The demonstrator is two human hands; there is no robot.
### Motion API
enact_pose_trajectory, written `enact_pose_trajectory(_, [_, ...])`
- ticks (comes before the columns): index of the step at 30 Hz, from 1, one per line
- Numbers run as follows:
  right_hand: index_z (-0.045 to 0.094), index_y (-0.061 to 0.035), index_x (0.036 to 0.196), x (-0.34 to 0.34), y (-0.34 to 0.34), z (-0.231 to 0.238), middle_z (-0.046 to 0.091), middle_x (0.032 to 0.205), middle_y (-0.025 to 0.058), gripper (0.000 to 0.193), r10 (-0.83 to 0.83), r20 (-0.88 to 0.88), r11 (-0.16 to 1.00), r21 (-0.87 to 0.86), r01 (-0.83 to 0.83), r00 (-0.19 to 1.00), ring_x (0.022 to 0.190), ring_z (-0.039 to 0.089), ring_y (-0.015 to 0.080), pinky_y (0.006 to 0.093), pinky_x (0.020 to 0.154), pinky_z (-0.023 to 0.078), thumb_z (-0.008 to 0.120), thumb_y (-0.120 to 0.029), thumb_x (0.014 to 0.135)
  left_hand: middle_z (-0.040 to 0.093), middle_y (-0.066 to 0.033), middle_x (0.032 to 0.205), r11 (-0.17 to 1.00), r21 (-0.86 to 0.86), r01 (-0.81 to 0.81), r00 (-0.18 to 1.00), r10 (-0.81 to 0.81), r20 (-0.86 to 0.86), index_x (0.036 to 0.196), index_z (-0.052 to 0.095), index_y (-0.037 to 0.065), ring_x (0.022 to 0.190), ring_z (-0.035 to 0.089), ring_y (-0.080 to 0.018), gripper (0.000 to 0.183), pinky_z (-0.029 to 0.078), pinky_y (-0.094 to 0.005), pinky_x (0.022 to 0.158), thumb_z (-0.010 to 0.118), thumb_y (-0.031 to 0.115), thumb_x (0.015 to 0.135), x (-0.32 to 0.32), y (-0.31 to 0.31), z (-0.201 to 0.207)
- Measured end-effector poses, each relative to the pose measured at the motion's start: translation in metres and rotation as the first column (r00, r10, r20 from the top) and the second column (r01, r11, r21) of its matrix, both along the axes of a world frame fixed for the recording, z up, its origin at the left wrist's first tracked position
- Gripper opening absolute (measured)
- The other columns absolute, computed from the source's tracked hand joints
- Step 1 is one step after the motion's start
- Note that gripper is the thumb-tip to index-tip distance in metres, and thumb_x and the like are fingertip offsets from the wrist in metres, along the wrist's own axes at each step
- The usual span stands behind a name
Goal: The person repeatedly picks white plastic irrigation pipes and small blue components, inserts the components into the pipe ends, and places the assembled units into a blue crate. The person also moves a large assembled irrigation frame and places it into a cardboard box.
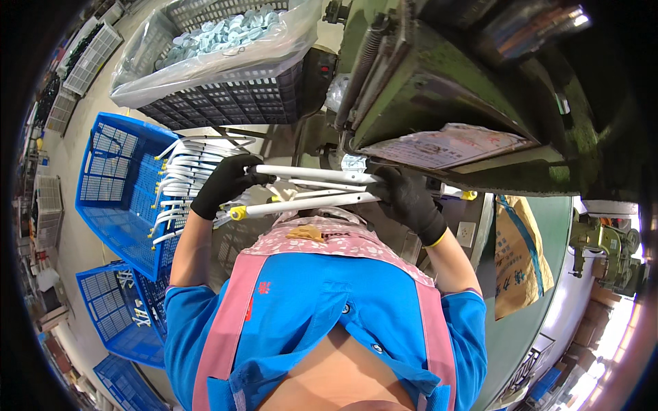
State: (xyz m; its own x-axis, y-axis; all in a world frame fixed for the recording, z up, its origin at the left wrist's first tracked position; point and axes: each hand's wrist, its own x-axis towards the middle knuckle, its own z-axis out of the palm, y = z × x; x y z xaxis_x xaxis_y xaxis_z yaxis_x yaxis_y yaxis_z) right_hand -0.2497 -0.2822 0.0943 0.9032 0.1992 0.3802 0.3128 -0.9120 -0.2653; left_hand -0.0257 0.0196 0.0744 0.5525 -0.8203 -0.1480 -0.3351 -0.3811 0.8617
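Both my hands wear black gloves and hold a white tubular folding frame (312,201) level across my front. Its tubes lie nearly side by side, with yellow caps on some ends. My left hand (229,183) closes round the upper tube near its left end. Toward the other end, my right hand (408,203) wraps the tubes where they come together; its fingertips are partly hidden. Just beyond my left hand, a stack of similar bent white tubes (185,168) with yellow tips rests over a blue crate (96,192).
A green machine (452,82) with a paper sheet on it looms over my right hand. Behind at left stands a black crate (226,103), plastic-lined, heaped with pale metal discs (226,34). A brown sack (521,257) lies on the green surface at right; another blue crate (113,312) stands lower left.
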Motion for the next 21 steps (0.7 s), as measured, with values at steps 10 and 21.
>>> enact_pose_trajectory(10, [0.06, -0.0094, 0.115, 0.004, -0.048, -0.046, 0.062, 0.108, 0.0152, 0.033, 0.013, -0.034, 1.0, 0.011, -0.012, 0.999, 0.099, 0.061, 0.0332, 0.0402, 0.085, 0.05, 0.053, -0.004, 0.083, 0.063, -0.0025, 0.07, 0.959, -0.165, -0.229, 0.965, 0.202, -0.167, 0.094, 0.068, -0.002, 0.062, 0.058, -0.0073, 0.021, 0.045, -0.0237, 0.056, 0.074, 0.014, 0.081, -0.001, -0.005, -0.002])
enact_pose_trajectory(21, [0.059, -0.0152, 0.122, -0.001, -0.065, -0.077, 0.061, 0.113, 0.0165, 0.041, 0.047, -0.092, 0.993, 0.11, -0.037, 0.995, 0.105, 0.059, 0.0333, 0.0422, 0.09, 0.049, 0.055, -0.009, 0.082, 0.066, -0.007, 0.073, 0.966, -0.117, -0.23, 0.969, 0.239, 0.065, 0.098, 0.071, 0.001, 0.061, 0.059, -0.0106, 0.03, 0.046, -0.0271, 0.057, 0.074, 0.025, 0.081, -0.004, -0.007, 0.009])
